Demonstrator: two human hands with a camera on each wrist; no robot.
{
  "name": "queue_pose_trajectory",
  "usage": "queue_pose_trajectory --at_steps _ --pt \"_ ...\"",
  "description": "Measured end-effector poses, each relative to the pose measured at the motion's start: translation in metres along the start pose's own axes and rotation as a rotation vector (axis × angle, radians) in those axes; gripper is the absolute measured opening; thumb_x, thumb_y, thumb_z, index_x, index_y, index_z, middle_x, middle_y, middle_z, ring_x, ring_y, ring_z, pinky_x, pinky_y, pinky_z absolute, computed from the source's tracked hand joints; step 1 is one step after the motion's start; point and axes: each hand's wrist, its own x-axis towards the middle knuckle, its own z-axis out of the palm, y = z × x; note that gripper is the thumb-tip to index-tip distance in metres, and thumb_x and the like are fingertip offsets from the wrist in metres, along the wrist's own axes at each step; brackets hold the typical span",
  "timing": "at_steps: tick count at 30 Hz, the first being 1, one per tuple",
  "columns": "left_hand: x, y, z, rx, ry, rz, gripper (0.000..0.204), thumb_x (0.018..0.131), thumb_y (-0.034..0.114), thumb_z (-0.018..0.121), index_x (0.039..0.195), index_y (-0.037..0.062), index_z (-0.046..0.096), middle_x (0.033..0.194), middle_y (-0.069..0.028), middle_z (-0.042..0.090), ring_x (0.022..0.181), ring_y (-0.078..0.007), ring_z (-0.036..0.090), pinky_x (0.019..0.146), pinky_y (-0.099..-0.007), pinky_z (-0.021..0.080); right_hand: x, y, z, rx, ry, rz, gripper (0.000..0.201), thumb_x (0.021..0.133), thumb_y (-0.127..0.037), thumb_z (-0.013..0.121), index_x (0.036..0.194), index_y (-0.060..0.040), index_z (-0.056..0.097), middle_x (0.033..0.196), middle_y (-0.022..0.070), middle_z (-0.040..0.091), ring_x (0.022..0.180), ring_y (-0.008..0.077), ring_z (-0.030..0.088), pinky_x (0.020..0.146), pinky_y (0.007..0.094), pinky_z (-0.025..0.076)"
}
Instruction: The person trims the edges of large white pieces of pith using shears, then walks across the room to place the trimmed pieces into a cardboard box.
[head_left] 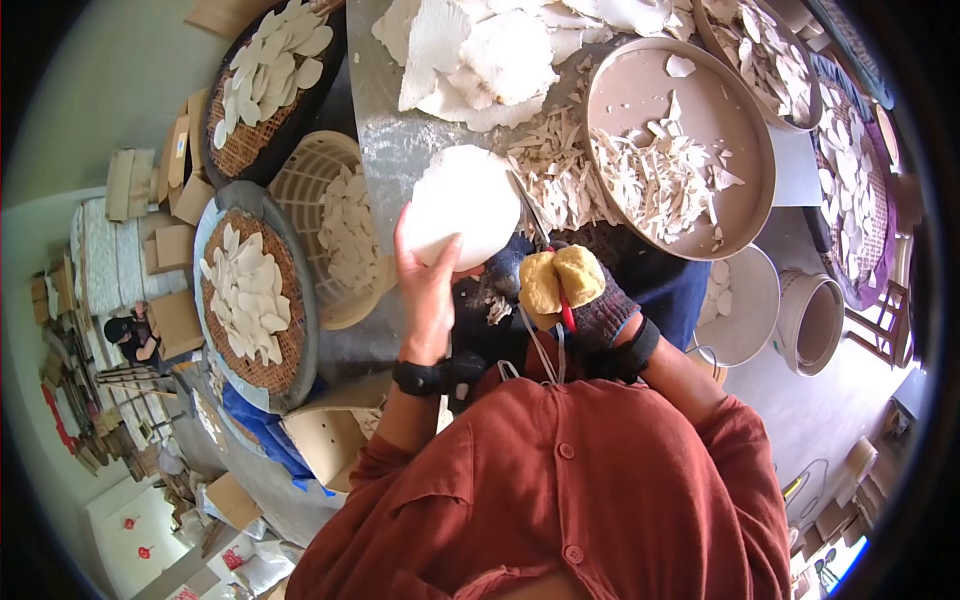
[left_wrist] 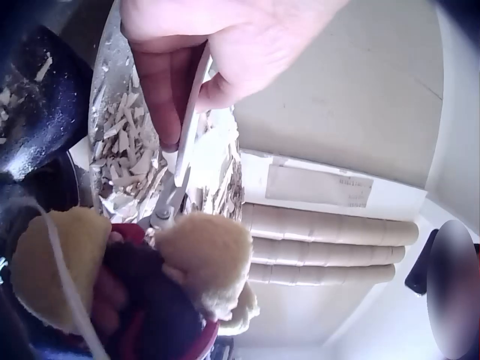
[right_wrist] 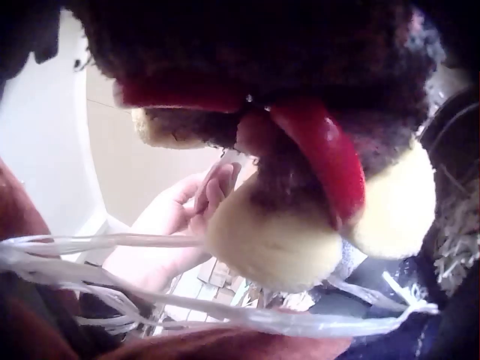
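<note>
My bare left hand (head_left: 428,300) pinches a thin, roundish white sheet (head_left: 462,205), thumb on one face and fingers behind it. In the left wrist view the white sheet (left_wrist: 193,112) appears edge-on above the scissors. My right hand (head_left: 607,312), in a dark knitted glove, grips red-handled scissors (head_left: 568,316). Thick yellow foam pads (head_left: 541,284) wrap around the scissor handles and fingers. The metal blades (left_wrist: 171,201) reach up to the sheet's edge, right beside it in the head view. Part of the scissors is hidden by the foam and glove.
Narrow white offcuts (head_left: 560,180) cover the table edge near the blades. A round tray (head_left: 745,90) holds more strips, and big rough white sheets (head_left: 490,60) are stacked behind. Left are a plastic basket (head_left: 300,165) and a woven tray (head_left: 215,290) of oval pieces; a bucket (head_left: 750,320) stands right.
</note>
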Motion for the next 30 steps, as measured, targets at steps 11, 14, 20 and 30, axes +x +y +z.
queue_pose_trajectory --at_steps 11,14,20,30 --pt "0.013 0.023 -0.015 0.097 -0.207 -0.084 0.070 0.077 0.002 0.063 0.137 0.0107 0.029 0.117 -0.0089 0.051 0.095 -0.0184 0.059 0.056 -0.0275 0.056 0.007 -0.010 0.000 -0.299 0.045 -0.289 0.013 0.077 -0.014 0.062 0.086 -0.0045 0.061 0.083 0.0097 0.064 0.080 0.0259 0.061 0.069 0.0320 0.047" --pt "0.014 0.028 -0.017 0.123 -0.247 -0.097 0.069 0.077 0.001 0.063 0.137 0.0102 0.029 0.118 -0.0094 0.050 0.094 -0.0187 0.059 0.056 -0.0274 0.056 0.012 0.010 -0.002 -0.211 0.000 -0.202 0.017 0.073 -0.011 0.064 0.089 -0.0043 0.060 0.086 0.0099 0.063 0.082 0.0256 0.060 0.070 0.0327 0.047" --pt "0.016 0.031 -0.023 0.125 -0.300 -0.188 0.069 0.076 0.001 0.063 0.136 0.0093 0.031 0.116 -0.0098 0.051 0.091 -0.0180 0.060 0.055 -0.0273 0.058 0.014 0.019 0.000 -0.116 0.025 -0.273 0.022 0.075 -0.012 0.064 0.095 -0.0034 0.058 0.091 0.0128 0.062 0.082 0.0281 0.060 0.072 0.0333 0.048" --pt "0.025 0.035 -0.028 0.159 -0.324 -0.194 0.070 0.076 0.004 0.065 0.136 0.0080 0.030 0.114 -0.0098 0.052 0.088 -0.0162 0.060 0.051 -0.0250 0.055 0.009 -0.018 -0.002 -0.099 0.001 -0.159 0.016 0.075 -0.011 0.061 0.089 -0.0024 0.060 0.082 0.0118 0.063 0.078 0.0283 0.060 0.067 0.0353 0.047"
